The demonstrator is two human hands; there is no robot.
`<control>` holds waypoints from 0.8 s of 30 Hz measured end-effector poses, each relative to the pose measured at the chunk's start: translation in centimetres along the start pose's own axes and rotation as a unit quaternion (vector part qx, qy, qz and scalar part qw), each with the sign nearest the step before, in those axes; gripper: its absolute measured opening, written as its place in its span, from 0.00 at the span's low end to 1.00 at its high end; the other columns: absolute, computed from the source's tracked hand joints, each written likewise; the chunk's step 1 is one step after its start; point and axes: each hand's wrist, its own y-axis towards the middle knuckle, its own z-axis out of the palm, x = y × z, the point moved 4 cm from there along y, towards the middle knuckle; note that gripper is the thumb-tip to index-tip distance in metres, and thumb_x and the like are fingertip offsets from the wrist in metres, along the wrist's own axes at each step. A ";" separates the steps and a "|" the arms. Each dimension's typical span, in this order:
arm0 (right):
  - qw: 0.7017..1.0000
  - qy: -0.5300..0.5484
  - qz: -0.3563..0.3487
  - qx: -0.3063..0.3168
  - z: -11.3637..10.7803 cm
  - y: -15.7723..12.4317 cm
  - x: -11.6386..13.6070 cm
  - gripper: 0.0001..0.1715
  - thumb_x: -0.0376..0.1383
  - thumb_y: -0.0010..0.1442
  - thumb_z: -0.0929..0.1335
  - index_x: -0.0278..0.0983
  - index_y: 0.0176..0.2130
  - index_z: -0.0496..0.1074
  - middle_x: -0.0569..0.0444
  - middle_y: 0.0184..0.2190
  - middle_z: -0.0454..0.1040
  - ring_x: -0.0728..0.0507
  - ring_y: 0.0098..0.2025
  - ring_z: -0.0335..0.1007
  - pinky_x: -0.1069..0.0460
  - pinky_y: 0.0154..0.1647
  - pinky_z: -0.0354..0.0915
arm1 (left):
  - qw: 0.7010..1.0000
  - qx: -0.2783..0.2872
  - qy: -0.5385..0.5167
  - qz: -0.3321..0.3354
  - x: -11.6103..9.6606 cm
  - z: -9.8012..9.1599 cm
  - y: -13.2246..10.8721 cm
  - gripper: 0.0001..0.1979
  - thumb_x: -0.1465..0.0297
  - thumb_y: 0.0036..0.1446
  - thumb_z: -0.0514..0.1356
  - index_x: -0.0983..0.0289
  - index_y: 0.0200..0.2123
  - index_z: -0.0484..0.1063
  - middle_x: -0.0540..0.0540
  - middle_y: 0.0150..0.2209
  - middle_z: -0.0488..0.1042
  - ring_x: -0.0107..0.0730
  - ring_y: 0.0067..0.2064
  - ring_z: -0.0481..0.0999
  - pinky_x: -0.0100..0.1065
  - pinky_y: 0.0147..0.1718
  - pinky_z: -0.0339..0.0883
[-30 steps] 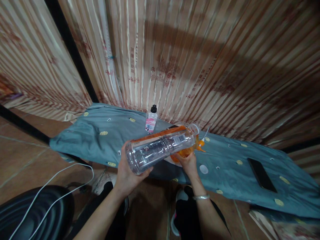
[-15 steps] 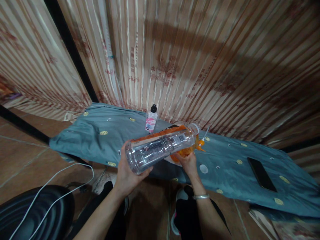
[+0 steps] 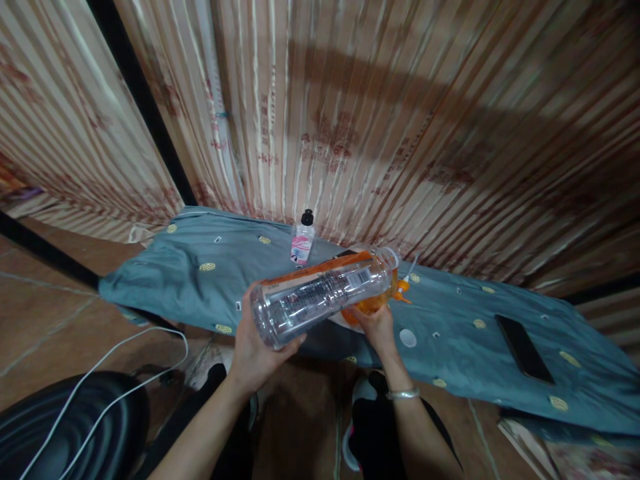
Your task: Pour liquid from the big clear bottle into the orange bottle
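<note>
My left hand [image 3: 260, 350] is wrapped round the base of a large clear plastic bottle [image 3: 320, 293] with an orange and beige label. The bottle is tilted, nearly level, its mouth toward the right. Partly behind its neck, my right hand [image 3: 377, 328] grips an orange-tinted container [image 3: 370, 305]; the bottle hides much of it, so its full shape cannot be told. Just right of that lies an orange pump top [image 3: 401, 288] with a pale tube [image 3: 413, 267]. A white round cap [image 3: 407, 338] lies on the cloth beside my right wrist.
A small clear bottle [image 3: 303, 241] with black cap and pink label stands at the back of the blue-green cloth-covered bench [image 3: 210, 293]. A black phone [image 3: 524, 349] lies at the right. Below left are a white cable [image 3: 113, 350] and a black ribbed round object [image 3: 75, 420].
</note>
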 end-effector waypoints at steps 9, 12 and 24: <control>1.000 0.008 0.016 0.012 0.0 0.0 0.6 0.47 0.70 0.46 0.84 0.42 0.51 0.82 0.38 0.48 0.95 0.24 0.50 0.93 0.35 0.53 0.87 | 0.998 -0.018 0.054 -0.021 -1.6 -0.2 0.1 0.56 0.59 0.23 0.89 0.51 0.60 0.74 0.57 0.53 0.89 0.70 0.57 0.90 0.76 0.70 0.80; 0.999 0.030 0.022 0.018 0.1 -0.1 0.6 0.46 0.68 0.46 0.84 0.43 0.51 0.81 0.39 0.48 0.95 0.24 0.49 0.94 0.35 0.51 0.88 | 0.998 -0.025 0.045 -0.038 -1.5 -0.2 0.1 0.58 0.61 0.20 0.88 0.52 0.60 0.74 0.57 0.52 0.88 0.69 0.55 0.90 0.76 0.69 0.81; 0.999 0.024 0.028 0.011 0.0 -0.1 1.1 0.45 0.67 0.44 0.85 0.44 0.50 0.82 0.40 0.47 0.95 0.24 0.48 0.94 0.35 0.51 0.87 | 0.998 -0.018 0.042 -0.037 -2.0 0.0 0.1 0.58 0.62 0.20 0.87 0.52 0.60 0.71 0.57 0.51 0.87 0.66 0.53 0.90 0.67 0.58 0.88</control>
